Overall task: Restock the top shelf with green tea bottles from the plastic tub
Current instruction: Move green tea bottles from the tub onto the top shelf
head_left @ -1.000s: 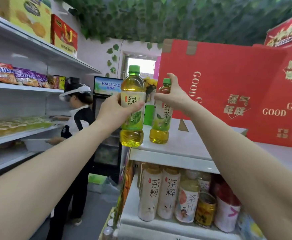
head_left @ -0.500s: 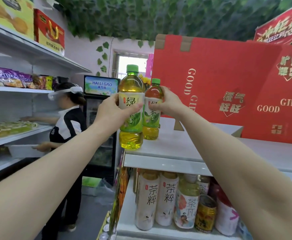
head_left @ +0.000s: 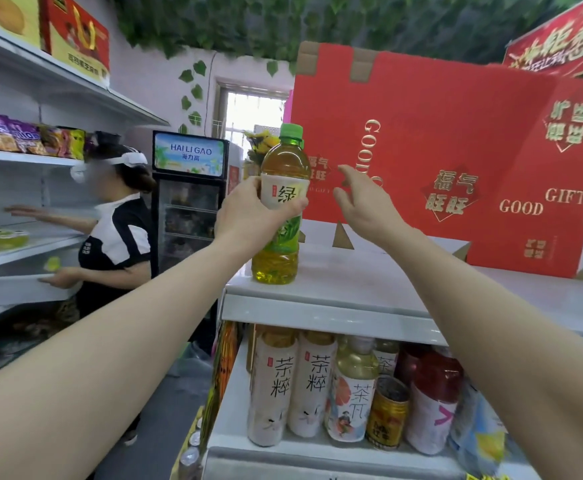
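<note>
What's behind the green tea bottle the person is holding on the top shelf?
Directly behind the green tea bottle a second green cap edge peeks out, so another bottle probably stands there, almost wholly covered. Further back stands the red gift box. The left hand grips the front bottle.

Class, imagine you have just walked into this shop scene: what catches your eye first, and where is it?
First, the green tea bottle at centre, gripped by the left hand at the top shelf front corner. Behind it stands a big red gift box. The right hand hovers open beside the bottle.
</note>
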A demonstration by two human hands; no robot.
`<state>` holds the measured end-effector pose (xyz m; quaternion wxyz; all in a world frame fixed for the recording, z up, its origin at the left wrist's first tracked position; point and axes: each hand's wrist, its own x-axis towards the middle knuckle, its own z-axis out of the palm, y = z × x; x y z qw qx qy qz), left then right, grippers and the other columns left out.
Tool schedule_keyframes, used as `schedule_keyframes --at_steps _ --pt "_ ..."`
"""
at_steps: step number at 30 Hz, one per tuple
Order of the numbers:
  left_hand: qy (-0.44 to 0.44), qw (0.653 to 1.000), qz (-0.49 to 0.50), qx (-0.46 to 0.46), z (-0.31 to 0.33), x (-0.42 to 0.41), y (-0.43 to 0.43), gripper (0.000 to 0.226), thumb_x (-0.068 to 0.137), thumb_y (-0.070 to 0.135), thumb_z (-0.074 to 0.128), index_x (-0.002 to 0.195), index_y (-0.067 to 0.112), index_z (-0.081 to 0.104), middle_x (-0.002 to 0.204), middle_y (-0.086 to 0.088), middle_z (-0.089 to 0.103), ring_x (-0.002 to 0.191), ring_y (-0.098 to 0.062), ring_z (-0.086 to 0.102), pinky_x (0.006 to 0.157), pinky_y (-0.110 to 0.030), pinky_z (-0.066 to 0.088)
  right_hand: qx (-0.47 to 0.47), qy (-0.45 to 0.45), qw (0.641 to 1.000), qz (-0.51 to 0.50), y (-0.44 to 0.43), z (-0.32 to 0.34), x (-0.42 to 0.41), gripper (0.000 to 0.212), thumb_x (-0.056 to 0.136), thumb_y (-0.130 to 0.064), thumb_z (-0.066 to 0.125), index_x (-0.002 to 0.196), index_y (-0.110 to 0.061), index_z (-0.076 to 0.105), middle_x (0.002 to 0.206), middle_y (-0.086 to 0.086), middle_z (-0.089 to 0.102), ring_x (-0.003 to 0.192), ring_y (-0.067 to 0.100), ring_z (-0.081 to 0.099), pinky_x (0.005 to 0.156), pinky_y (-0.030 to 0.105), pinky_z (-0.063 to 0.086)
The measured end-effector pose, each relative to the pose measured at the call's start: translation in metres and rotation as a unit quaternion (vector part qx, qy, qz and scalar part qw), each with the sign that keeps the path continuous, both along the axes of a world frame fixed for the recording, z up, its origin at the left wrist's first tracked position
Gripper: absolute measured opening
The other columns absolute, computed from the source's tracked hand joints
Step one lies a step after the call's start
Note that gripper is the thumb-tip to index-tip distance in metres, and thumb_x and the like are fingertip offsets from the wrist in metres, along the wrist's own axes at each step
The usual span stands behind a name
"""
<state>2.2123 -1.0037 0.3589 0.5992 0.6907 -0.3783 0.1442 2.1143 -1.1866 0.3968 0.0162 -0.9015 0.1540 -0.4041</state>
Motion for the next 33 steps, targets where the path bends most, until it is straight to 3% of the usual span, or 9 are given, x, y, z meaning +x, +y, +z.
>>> schedule_keyframes --at_steps 5,12,15,18,21,30,33 --pt "-0.016 0.998 0.048 0.023 -0.002 -0.006 -0.006 0.064 0.068 0.071 0.071 0.113 0.028 0.056 0.108 0.008 0.064 0.098 -0.015 0.062 0.082 -0.040 0.056 0.003 0.017 0.999 -0.040 0.002 -0.010 -0.016 0.050 0.105 -0.030 0.039 0.152 -0.015 0.030 0.145 0.015 0.045 0.130 0.035 0.046 0.104 0.045 0.039" --pt "0.009 0.998 -0.064 0.011 -0.002 -0.005 0.003 0.059 0.076 0.054 0.076 0.122 0.023 0.057 0.103 0.009 0.063 0.099 -0.012 0.062 0.084 -0.037 0.058 -0.016 0.025 0.996 -0.088 0.019 -0.024 -0.035 0.050 0.105 -0.031 0.039 0.152 -0.015 0.031 0.143 0.014 0.047 0.124 0.035 0.051 0.100 0.046 0.042" --pt "-0.038 0.998 -0.048 0.028 -0.003 -0.006 0.006 0.065 0.077 0.050 0.077 0.128 0.020 0.051 0.117 0.001 0.059 0.111 -0.018 0.058 0.090 -0.038 0.054 -0.044 0.043 0.992 -0.107 0.027 -0.027 -0.047 0.049 0.105 -0.032 0.039 0.151 -0.017 0.031 0.141 0.012 0.048 0.116 0.036 0.055 0.092 0.045 0.045" --pt "-0.123 0.989 0.038 0.067 -0.007 -0.009 0.015 0.089 0.081 0.052 0.072 0.148 0.014 0.029 0.144 -0.008 0.041 0.134 -0.025 0.040 0.109 -0.045 0.040 -0.103 0.054 0.985 -0.125 0.037 -0.027 -0.063 0.050 0.104 -0.033 0.041 0.151 -0.017 0.032 0.140 0.011 0.048 0.117 0.035 0.053 0.088 0.045 0.046" --pt "-0.230 0.964 0.113 0.073 -0.015 -0.021 0.035 0.093 0.086 0.049 0.068 0.153 0.010 0.019 0.151 -0.009 0.032 0.140 -0.025 0.030 0.113 -0.040 0.031 -0.158 0.064 0.977 -0.129 0.051 -0.027 -0.084 0.052 0.103 -0.034 0.044 0.151 -0.016 0.033 0.141 0.010 0.049 0.122 0.034 0.049 0.089 0.045 0.043" --pt "-0.437 0.851 0.186 0.225 -0.051 -0.087 0.090 0.081 0.087 0.052 0.062 0.148 0.006 0.033 0.145 -0.015 0.041 0.136 -0.032 0.037 0.116 -0.044 0.030 -0.263 0.100 0.955 -0.095 0.084 -0.053 -0.173 0.059 0.101 -0.039 0.046 0.152 -0.013 0.033 0.145 0.013 0.045 0.138 0.033 0.038 0.106 0.046 0.035" --pt "-0.459 0.836 0.175 0.244 -0.076 -0.117 0.098 0.078 0.087 0.050 0.063 0.145 0.004 0.039 0.140 -0.017 0.047 0.131 -0.035 0.042 0.114 -0.045 0.032 -0.264 0.105 0.956 -0.073 0.091 -0.078 -0.206 0.059 0.099 -0.038 0.050 0.150 -0.010 0.036 0.142 0.015 0.048 0.135 0.035 0.041 0.104 0.048 0.037"
